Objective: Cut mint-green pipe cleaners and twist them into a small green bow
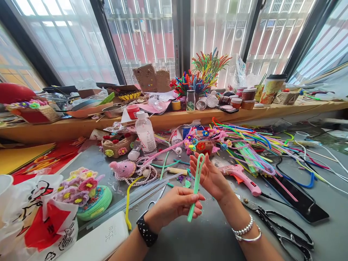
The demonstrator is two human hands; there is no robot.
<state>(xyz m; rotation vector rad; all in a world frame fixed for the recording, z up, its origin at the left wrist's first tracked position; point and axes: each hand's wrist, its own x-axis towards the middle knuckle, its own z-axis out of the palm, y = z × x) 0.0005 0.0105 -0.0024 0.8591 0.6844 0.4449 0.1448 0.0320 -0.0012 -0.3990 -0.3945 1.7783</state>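
We take the middle of the folded green pipe cleaner (196, 184) as the centre of our clock, and we go from left to right. Near nine o'clock, far out, we see a white plastic bag (40, 228) with a red print, and next to it a bunch of fuzzy flowers (88, 185). Toward eight o'clock a white case (95, 241) lies on the tabletop (206, 241). At about half past nine there is a pink knitted toy (125, 169) beside strings of beads, and at half past ten a clear bottle (145, 136) stands upright.

The left hand (181, 203) has its thumb and fingers clamped on the lower part of the pipe cleaner, whose loop points up, a little past twelve. At twelve o'clock, farther away, is a basket with small flowers (201, 145). The right hand (217, 185) is behind the loop, its fingers apart and slightly bent; we cannot tell if they touch it. Near three o'clock lies a pink glue gun (243, 177), at two a pile of coloured pipe cleaners (248, 154), toward four black-handled scissors (281, 226), and beyond the glue gun a black phone (307, 204).
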